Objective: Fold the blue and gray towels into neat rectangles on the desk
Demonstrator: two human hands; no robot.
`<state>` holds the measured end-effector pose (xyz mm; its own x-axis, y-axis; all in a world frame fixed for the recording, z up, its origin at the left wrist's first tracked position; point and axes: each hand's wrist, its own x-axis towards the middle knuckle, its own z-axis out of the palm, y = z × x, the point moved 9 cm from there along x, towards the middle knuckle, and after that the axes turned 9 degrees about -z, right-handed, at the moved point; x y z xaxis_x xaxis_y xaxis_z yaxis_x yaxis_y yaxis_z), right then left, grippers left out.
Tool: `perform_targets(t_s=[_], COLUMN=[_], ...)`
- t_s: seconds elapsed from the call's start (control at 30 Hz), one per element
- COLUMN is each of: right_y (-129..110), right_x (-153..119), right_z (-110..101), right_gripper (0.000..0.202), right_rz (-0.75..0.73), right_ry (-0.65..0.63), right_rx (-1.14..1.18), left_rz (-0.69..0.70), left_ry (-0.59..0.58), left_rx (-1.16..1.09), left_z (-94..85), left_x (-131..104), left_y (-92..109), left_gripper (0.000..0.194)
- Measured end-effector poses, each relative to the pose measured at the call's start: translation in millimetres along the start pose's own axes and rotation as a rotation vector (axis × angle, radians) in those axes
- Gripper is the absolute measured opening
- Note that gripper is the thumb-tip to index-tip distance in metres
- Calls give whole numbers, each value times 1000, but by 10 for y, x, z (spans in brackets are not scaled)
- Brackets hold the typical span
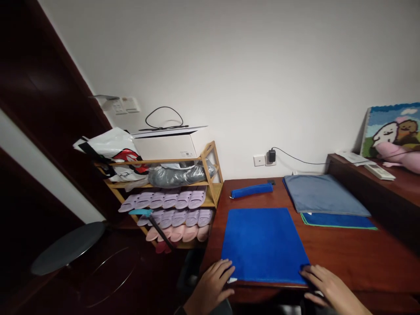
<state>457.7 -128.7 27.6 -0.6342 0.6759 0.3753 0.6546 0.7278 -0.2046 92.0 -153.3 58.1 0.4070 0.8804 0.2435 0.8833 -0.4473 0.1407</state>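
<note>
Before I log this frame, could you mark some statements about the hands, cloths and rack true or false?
1. The left hand is at the spread blue cloth's near left corner. True.
2. The right hand touches the rolled blue cloth. False: it is at the spread blue cloth's near right corner.
3. The gray cloth partly covers a green-edged blue cloth. True.
4. The white box sits below the slippers. False: it is on top of the rack, above them.

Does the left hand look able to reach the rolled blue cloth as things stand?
Probably yes: the left hand only touches the flat cloth's near corner, and nothing stands between it and the roll.
</note>
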Motion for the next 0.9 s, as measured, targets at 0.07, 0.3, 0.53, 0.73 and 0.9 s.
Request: perform_targets(t_s=[0.07, 0.3, 0.53, 0.73, 0.9], right_y=[-76, -355, -315, -148, -164], right_x=[-28, -34, 81, 19, -3], right_z=[-90, -572, -1226, -2153, -3014], right_gripper=[38, 32, 36, 32, 20], right_rz=[-73, -118, -34, -34, -11], right_ry=[48, 100, 156, 275, 437], right_rx=[-32, 98, 138, 107, 71], left_rz=[68, 232, 169, 112, 93], left_ry=[87, 280, 281, 398, 421], left_rx=[72, 122, -19, -258, -399], left_z=[-8, -288, -859, -1789, -2422], left_x=[-84, -219, 27, 425, 851], left_y=[27, 295, 463, 585, 797], left_gripper=[39, 42, 35, 22, 15])
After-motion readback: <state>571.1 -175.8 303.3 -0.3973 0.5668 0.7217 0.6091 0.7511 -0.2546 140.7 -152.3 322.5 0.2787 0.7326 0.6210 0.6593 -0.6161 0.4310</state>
